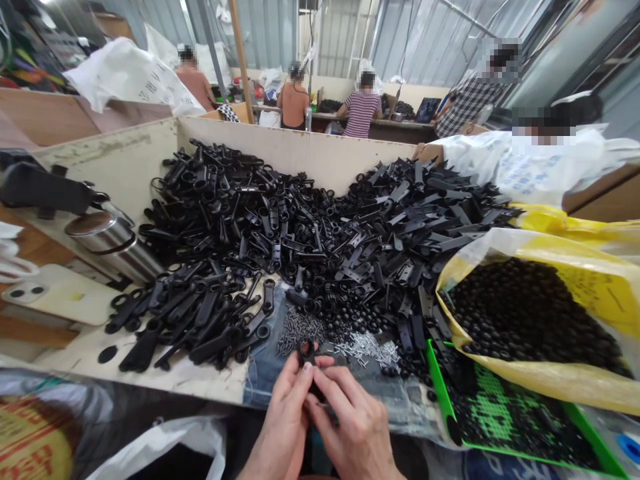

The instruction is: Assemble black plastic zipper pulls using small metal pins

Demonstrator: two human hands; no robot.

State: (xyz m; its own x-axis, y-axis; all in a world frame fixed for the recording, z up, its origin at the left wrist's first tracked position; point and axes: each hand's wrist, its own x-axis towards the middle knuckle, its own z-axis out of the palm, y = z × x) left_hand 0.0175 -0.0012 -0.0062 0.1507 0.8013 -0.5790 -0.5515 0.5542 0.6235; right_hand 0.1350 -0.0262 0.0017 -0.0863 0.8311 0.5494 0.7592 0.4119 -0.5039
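Observation:
Both hands meet at the near edge of the bench, over a piece of denim cloth (260,377). My left hand (285,407) is closed on a small black plastic part (307,352), whose ringed end shows above the fingers. The fingers of my right hand (350,407) press on the same part from the right; its lower portion is hidden between the hands. Just beyond lie a heap of small dark screws (300,330), a pile of silvery pins (373,348) and loose black round caps (350,317).
Large heaps of black plastic parts (260,207) fill the bench. On the right are a yellow bag (450,287) of black round pieces and a green tray (443,387). A steel flask (120,247) and a phone (60,293) are left. Several people work at the back.

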